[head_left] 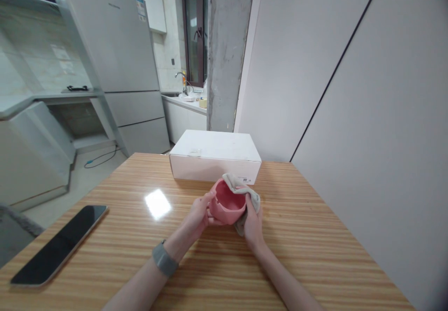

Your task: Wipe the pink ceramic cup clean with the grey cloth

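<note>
A pink bowl-like container (227, 214) with an angular outside is held up over the wooden table, tilted so its hollow inside faces me. My left hand (203, 212) grips its left side, thumb near the rim and fingers curled beneath. On the opposite side, my right hand (252, 220) is closed on a grey cloth (255, 200), which drapes over the container's right rim and hangs down below it. The cloth touches the container there. Part of the right fingers is hidden behind the cloth and container. A grey band circles my left wrist.
Behind the hands, a closed white box (215, 147) sits at the table's far edge. A dark phone-like slab (61, 245) lies at the left on the wooden table (315, 250). Beyond stand a fridge (108, 45), a sink counter and a concrete pillar; a white wall (367, 91) rises at right.
</note>
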`<state>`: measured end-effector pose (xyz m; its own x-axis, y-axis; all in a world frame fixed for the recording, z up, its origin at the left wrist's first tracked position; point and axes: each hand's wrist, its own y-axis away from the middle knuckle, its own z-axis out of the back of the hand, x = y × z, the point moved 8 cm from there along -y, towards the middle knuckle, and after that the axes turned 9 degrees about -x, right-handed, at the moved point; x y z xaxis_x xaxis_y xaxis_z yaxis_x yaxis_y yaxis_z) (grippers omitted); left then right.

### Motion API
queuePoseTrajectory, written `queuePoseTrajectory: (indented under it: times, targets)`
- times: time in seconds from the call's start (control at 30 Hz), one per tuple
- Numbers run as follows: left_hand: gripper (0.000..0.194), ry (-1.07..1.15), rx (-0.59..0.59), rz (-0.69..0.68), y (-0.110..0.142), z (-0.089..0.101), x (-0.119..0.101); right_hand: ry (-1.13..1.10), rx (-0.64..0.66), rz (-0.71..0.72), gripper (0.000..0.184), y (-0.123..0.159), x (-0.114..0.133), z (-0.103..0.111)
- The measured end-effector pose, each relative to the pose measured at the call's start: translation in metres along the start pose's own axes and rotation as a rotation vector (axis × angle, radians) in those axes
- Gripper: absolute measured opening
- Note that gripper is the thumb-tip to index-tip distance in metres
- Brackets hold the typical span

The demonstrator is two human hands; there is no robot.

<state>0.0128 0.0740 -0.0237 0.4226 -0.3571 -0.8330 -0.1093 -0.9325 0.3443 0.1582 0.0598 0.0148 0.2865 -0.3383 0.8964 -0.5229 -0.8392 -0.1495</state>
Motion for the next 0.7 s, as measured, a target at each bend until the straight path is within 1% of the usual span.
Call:
queuePoseTrajectory:
  times: [0.07,0.13,0.17,0.23,0.33,0.4,0.47,0.57,0.7]
  targets:
    - [0.035,0.065,0.001,-0.049,0.002,-0.002,-0.004,0.018,0.003,0.066,0.03,0.005,0.001,-0.001]
    - [0.035,0.122,0.046,-0.073,0.006,-0.007,-0.007,0.042,-0.014,0.1,0.033,0.005,0.0,0.0]
    - [0.037,0.135,0.081,-0.056,0.007,-0.01,-0.007,0.049,-0.036,0.101,0.034,0.004,-0.001,0.003]
    - [0.042,0.129,0.155,0.045,0.01,-0.016,-0.001,0.046,-0.075,0.075,0.032,-0.002,-0.002,0.008]
    - [0.054,0.058,0.206,0.218,0.014,-0.018,0.01,0.021,-0.048,-0.011,0.029,-0.012,-0.003,0.012]
    - [0.054,0.013,0.236,0.251,0.015,-0.018,0.012,0.022,-0.004,-0.072,0.029,-0.015,-0.002,0.011]
    - [0.048,-0.001,0.251,0.234,0.013,-0.017,0.012,0.027,0.034,-0.108,0.029,-0.015,0.0,0.008]
    - [0.042,0.011,0.207,0.191,0.006,-0.01,0.011,0.01,0.075,-0.122,0.027,-0.012,0.003,-0.001]
    - [0.038,0.046,0.057,0.147,-0.002,0.002,0.009,-0.046,0.037,-0.105,0.026,-0.006,0.001,-0.004]
